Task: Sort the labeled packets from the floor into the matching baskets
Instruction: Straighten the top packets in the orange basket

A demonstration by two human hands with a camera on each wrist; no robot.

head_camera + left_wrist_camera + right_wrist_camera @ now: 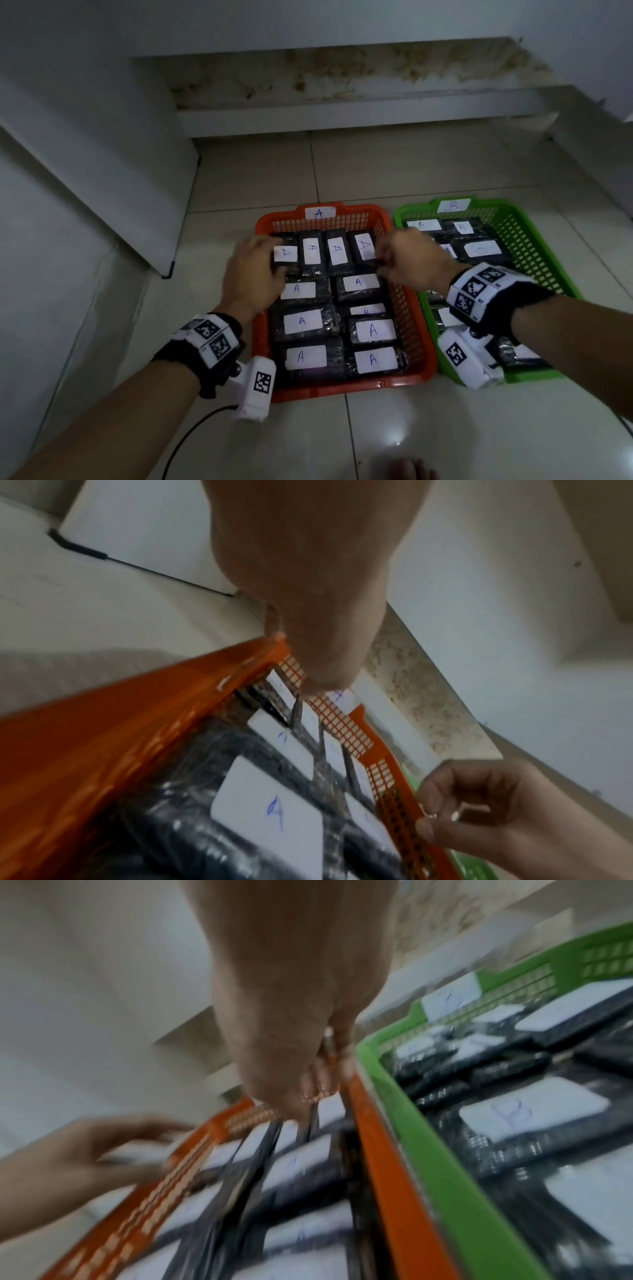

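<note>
Packets: black plastic-wrapped A packets [310, 251] stand in the orange basket [346, 385]; likely light, slick film (pinch the stiff edges).
Left hand [251, 274]: fingers curled on the end packet [285, 255].
Right hand [409, 262]: pinching the opposite-end packet [363, 247].

Both bare forearms reach forward side by side, each wrist wrapped in a black strap with white marker blocks. The left hand [251, 270] is held palm-inward with its fingers curved loosely and the fingertips hidden from the head camera. The right hand [409, 262] hangs knuckles-up with its fingers curled downward and the thumb tucked near them; whether they pinch anything cannot be told.
</note>
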